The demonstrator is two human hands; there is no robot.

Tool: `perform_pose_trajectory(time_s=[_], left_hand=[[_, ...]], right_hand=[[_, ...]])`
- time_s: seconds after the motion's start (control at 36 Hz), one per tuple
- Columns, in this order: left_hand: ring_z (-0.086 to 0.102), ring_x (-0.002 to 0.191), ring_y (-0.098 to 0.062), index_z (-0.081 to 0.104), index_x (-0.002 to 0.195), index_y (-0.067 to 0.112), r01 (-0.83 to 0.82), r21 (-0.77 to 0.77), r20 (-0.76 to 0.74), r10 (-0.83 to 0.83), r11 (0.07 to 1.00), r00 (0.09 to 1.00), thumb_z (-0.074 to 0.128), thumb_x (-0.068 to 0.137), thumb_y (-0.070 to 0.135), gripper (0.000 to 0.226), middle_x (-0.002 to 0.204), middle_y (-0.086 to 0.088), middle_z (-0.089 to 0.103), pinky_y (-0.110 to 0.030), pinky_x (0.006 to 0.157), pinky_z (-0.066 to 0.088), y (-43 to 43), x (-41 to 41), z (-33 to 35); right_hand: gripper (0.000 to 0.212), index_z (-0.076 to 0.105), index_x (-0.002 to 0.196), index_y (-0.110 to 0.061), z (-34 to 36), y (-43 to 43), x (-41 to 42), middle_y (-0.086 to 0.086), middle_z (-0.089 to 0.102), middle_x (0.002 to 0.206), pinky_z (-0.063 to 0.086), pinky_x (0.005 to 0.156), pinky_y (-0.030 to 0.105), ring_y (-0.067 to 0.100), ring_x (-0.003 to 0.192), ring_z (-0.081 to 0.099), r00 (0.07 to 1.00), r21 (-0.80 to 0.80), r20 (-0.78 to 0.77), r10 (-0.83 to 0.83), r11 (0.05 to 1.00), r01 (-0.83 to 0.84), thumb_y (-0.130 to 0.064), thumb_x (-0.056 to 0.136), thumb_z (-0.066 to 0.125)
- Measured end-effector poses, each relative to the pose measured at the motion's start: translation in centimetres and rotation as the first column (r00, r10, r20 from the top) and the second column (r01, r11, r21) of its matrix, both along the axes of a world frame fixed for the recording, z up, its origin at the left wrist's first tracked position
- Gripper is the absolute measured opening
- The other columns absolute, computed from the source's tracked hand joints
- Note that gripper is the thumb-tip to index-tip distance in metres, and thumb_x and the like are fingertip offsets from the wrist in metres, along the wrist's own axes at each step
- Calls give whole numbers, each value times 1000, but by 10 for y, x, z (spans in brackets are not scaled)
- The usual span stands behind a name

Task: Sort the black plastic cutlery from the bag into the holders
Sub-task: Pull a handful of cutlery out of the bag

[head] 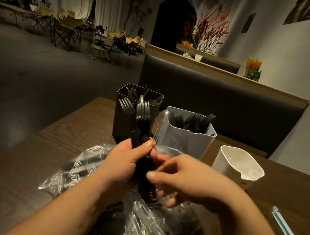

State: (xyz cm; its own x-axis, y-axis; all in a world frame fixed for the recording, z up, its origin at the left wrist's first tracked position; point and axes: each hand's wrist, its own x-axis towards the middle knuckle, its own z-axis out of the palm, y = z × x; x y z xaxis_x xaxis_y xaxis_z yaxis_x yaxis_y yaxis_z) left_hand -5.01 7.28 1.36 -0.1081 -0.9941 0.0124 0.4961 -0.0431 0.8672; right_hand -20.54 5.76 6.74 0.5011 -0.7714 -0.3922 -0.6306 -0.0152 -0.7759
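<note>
Black forks [142,115]; a clear plastic bag [152,233] (white glints on its creases); a black holder [123,120], a pale grey holder [182,141], a white holder [237,164]; brown wood-grained counter [9,186].

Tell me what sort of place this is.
Most likely a restaurant or café dining room: a padded booth bench behind a wooden table, cutlery holders on it, and folding chairs across the floor.

Bag [152,233] on table [19,187], three holders [185,140] side by side behind it

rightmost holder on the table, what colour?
The rightmost holder is plain white, no pattern; the head view shows it best.
</note>
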Motion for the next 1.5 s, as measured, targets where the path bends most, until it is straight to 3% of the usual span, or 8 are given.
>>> perform_pose_trajectory(time_s=[0.08, 0.19, 0.44, 0.67, 1.06, 1.25, 1.39, 1.5], left_hand=[[61, 64, -17, 56, 90, 3, -2, -24, 2, 2, 1000, 1000, 53, 100, 19, 20, 73, -8, 57, -28, 58, 52, 1, -4, -1], [49, 55, -14, 55, 87, 6, 91, -15, 14, -91, 996, 996, 57, 94, 23, 18, 67, -6, 52, -24, 51, 41, 7, -12, -2], [56, 56, -17, 60, 101, 2, 106, 11, 51, -106, 994, 993, 60, 93, 25, 25, 74, -11, 61, -24, 48, 47, 10, -20, -9], [61, 59, -19, 58, 107, 1, 80, 67, 81, -85, 995, 993, 66, 93, 19, 24, 75, -11, 63, -27, 50, 50, 10, -19, -10], [63, 64, -28, 58, 104, 2, 50, 47, 49, -53, 998, 997, 74, 79, 13, 32, 79, -12, 64, -31, 49, 50, 11, -24, -10], [65, 66, -29, 58, 106, 1, 44, 32, 53, -45, 999, 998, 74, 78, 14, 35, 81, -14, 64, -35, 55, 54, 13, -24, -9], [66, 68, -30, 59, 102, 0, 66, 25, 59, -68, 997, 996, 73, 78, 13, 30, 78, -13, 67, -34, 55, 55, 14, -24, -8], [67, 68, -30, 60, 102, 1, 33, 15, 79, -34, 999, 996, 74, 76, 15, 33, 79, -14, 68, -35, 57, 55, 14, -24, -9]], right_hand=[[39, 69, 94, -5, 19, 7, -7, 14, 71, 76, 53, 49, 29, 19, 57, 63, 994, -196, -21, -109, 975, 103, -43, 92, 66], [30, 61, 102, -28, 14, -5, -9, 3, 69, 77, 56, 56, 35, 14, 64, 67, 917, -546, 209, -339, 738, 397, -52, 86, 67], [11, 64, 103, -14, 10, -18, -18, 3, 75, 77, 57, 51, 25, 16, 66, 73, 682, -299, 652, -331, 715, 632, -10, 93, 67], [5, 72, 95, -20, 38, -35, -103, 1, 73, 88, 63, 74, 38, 17, 80, 73, 673, -623, 570, -471, 285, 728, -16, 92, 71], [14, 68, 81, -22, 0, -74, -140, 4, 66, 86, 57, 75, 43, 22, 83, 63, 679, -650, -133, -723, 580, 491, -22, 82, 82], [15, 74, 85, -24, -3, -76, -139, 4, 66, 89, 58, 82, 47, 26, 94, 59, 536, -661, -427, -728, 656, 363, -36, 79, 82], [32, 71, 113, -27, 4, -72, -134, 6, 65, 106, 55, 88, 47, 29, 103, 58, 526, -676, -463, -713, 668, 312, -41, 85, 75], [25, 66, 115, -28, 19, -49, -97, -3, 65, 105, 49, 79, 35, 18, 100, 57, 748, -835, -48, -662, 437, 333, -43, 96, 61]])
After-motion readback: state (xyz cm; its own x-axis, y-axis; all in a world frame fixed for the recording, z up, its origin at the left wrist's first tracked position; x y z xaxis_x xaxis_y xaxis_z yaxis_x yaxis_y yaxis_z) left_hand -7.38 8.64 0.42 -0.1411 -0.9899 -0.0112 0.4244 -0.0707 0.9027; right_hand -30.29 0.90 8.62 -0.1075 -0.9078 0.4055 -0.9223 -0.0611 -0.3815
